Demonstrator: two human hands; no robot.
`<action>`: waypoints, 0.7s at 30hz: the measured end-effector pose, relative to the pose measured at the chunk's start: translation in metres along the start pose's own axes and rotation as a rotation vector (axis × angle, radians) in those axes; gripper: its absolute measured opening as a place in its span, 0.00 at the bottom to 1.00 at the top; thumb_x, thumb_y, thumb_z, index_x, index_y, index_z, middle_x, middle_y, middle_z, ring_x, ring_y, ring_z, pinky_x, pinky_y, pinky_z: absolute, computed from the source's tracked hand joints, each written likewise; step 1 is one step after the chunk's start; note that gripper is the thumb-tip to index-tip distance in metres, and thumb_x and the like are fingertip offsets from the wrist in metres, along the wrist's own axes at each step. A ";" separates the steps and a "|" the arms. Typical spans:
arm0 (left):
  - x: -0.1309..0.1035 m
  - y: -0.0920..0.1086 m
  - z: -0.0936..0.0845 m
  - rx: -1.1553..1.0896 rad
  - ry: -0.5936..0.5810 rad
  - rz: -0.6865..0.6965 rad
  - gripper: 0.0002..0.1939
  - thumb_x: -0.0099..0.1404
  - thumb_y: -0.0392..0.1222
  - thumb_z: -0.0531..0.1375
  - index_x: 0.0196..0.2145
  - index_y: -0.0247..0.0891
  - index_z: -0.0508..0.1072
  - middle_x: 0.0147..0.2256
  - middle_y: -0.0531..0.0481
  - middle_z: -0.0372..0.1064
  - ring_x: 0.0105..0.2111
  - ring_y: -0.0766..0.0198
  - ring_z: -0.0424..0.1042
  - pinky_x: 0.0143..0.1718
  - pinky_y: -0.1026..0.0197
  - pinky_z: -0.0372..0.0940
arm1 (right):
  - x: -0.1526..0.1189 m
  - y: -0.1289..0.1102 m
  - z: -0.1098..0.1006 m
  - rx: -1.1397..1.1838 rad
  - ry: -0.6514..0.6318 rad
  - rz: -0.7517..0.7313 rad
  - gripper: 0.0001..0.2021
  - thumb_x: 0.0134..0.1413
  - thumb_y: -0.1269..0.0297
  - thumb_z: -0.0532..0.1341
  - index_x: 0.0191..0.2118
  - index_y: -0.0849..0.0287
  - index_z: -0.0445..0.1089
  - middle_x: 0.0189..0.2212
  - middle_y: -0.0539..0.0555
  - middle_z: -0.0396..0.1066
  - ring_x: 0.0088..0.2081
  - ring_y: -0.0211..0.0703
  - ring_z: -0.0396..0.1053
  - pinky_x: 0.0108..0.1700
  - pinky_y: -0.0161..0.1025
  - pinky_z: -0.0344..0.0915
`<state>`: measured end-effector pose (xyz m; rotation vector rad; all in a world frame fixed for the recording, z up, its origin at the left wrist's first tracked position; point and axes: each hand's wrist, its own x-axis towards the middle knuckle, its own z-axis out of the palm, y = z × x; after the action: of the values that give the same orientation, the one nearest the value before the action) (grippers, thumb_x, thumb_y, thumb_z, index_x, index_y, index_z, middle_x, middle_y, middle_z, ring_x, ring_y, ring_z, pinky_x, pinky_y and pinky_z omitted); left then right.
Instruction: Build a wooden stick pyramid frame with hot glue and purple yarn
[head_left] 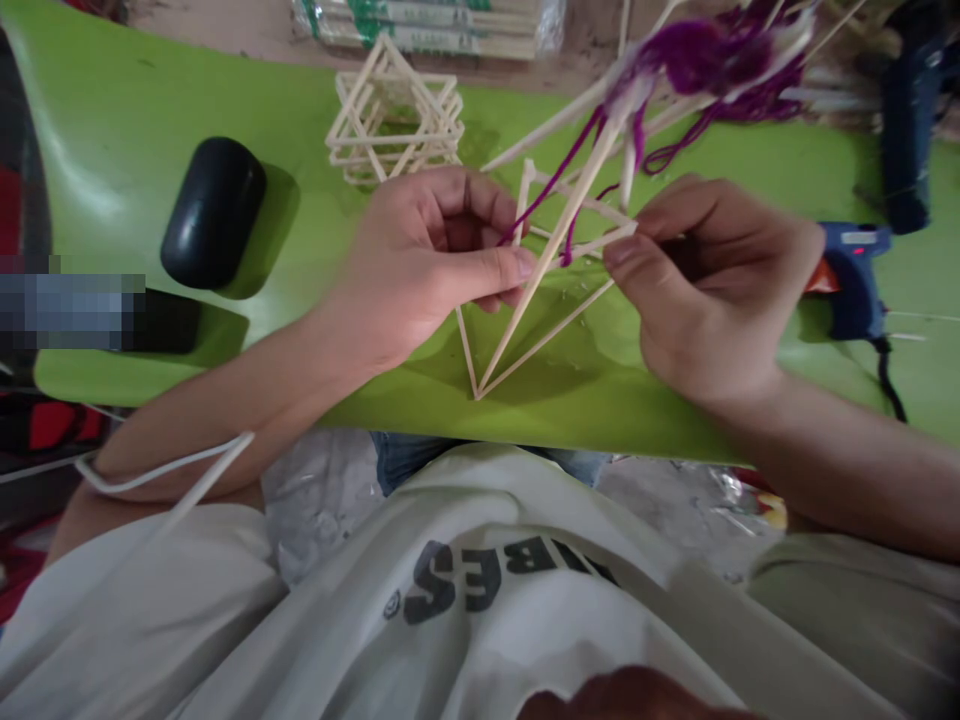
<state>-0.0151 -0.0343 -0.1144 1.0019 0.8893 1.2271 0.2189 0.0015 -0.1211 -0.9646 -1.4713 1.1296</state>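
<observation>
A frame of thin wooden sticks (551, 253) is between my hands, its lower corner pointing toward me over the green table. My left hand (450, 250) pinches the frame's left side, with a strand of purple yarn (559, 180) running to its fingers. On the other side, my right hand (697, 280) grips a corner of the same frame between thumb and forefinger. The yarn is knotted around one stick near the middle. Above, purple yarn also wraps the upper sticks, which look blurred.
A finished-looking stick star (394, 120) stands behind my left hand. At left lie a black rounded case (214, 212) and a dark, partly pixelated object (161, 320). A blue glue gun (859, 280) is at right. Packaged sticks (427, 25) lie at the back of the green table (300, 90).
</observation>
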 end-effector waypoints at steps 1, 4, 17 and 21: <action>0.000 0.000 0.000 0.005 0.006 0.002 0.11 0.66 0.28 0.76 0.40 0.32 0.78 0.32 0.53 0.80 0.28 0.68 0.82 0.30 0.67 0.79 | 0.000 0.000 0.000 0.023 -0.013 0.022 0.08 0.62 0.69 0.77 0.33 0.55 0.81 0.30 0.45 0.72 0.31 0.28 0.62 0.28 0.25 0.61; 0.000 0.000 0.001 0.018 0.019 0.005 0.11 0.67 0.27 0.75 0.39 0.33 0.77 0.31 0.53 0.79 0.28 0.67 0.83 0.29 0.67 0.78 | -0.001 0.000 0.002 0.077 -0.032 0.076 0.08 0.65 0.72 0.73 0.33 0.53 0.82 0.28 0.45 0.72 0.29 0.27 0.61 0.28 0.25 0.60; -0.002 -0.003 -0.001 0.031 -0.002 0.062 0.11 0.67 0.33 0.78 0.39 0.35 0.80 0.31 0.53 0.78 0.28 0.66 0.82 0.29 0.64 0.78 | 0.006 -0.004 -0.001 0.283 -0.059 0.240 0.07 0.58 0.74 0.73 0.33 0.54 0.86 0.21 0.44 0.66 0.21 0.26 0.51 0.24 0.32 0.42; -0.001 -0.003 0.000 0.039 0.003 0.045 0.11 0.65 0.32 0.78 0.38 0.36 0.79 0.30 0.54 0.77 0.27 0.66 0.81 0.28 0.65 0.77 | 0.008 -0.005 0.000 0.298 -0.020 0.257 0.04 0.50 0.71 0.78 0.29 0.57 0.84 0.19 0.45 0.65 0.19 0.28 0.52 0.22 0.34 0.40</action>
<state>-0.0147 -0.0356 -0.1169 1.0562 0.9002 1.2532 0.2177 0.0081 -0.1143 -0.9497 -1.1725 1.5011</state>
